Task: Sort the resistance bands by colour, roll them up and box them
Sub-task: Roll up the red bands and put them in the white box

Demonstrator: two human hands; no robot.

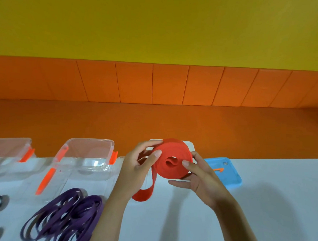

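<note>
Hands (pixel 133 165) (pixel 201 177) round red band roll (pixel 173 155), near arrow-marked blue lid (pixel 229 174)

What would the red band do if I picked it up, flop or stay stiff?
Probably flop: its loose tail hangs limp toward the table. The rolled part of the red band would likely spring open if released, since both the left hand and right hand grip it. It looks light, held up easily.
</note>
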